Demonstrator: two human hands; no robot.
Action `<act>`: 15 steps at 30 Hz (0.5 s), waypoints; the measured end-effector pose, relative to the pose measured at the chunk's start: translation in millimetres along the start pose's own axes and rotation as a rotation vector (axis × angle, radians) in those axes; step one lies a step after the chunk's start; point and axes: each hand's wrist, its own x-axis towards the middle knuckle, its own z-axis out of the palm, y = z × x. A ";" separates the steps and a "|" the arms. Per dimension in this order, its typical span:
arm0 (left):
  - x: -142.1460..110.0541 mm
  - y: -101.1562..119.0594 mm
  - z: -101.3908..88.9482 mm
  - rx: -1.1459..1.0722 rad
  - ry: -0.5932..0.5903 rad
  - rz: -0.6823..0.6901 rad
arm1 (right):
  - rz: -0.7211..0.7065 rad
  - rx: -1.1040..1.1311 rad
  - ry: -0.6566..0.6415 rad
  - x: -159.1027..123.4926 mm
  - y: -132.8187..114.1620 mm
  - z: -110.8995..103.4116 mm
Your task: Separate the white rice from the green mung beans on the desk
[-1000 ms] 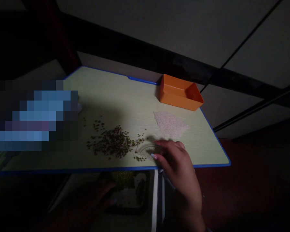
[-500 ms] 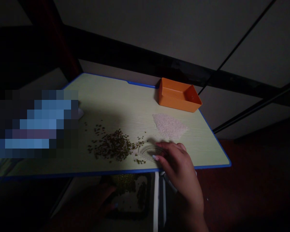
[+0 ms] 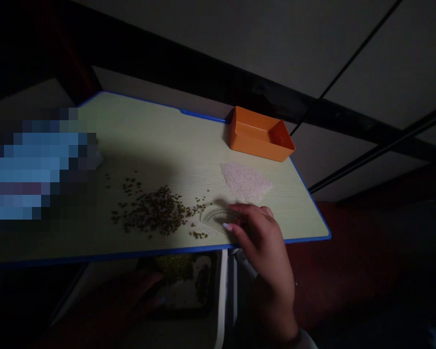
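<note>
My right hand (image 3: 263, 232) pinches a clear plastic protractor (image 3: 215, 217) between thumb and fingers, low over the tabletop near its front edge. Left of the protractor lies a loose heap of small dark green beans (image 3: 160, 211), with a few strays beside its curved edge. A pile of pale grains, like rice (image 3: 245, 182), sits just beyond my right hand. Below the table edge, in deep shadow, my left hand (image 3: 143, 291) has its thumb and fingers apart over a dark tray (image 3: 212, 291) that holds more green beans (image 3: 174, 264).
An orange rectangular box (image 3: 259, 143) stands at the table's back right corner. The pale tabletop (image 3: 141, 131) has a blue rim. At the left, a blurred-out blue patch (image 3: 47, 160) covers part of the table. Cabinet panels (image 3: 240, 43) rise behind.
The whole view has shifted, so the table and everything on it appear farther left and slightly higher. My right hand keeps the protractor beside the beans; my left hand stays over the tray.
</note>
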 end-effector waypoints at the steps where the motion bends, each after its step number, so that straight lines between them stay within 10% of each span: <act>1: 0.9 -1.4 2.3 -0.004 -0.006 -0.004 | 0.009 -0.003 0.007 -0.1 0.0 -0.9; 15: 0.9 -2.5 3.7 -0.024 -0.005 -0.003 | -0.008 0.023 -0.055 -1.0 -3.1 0.2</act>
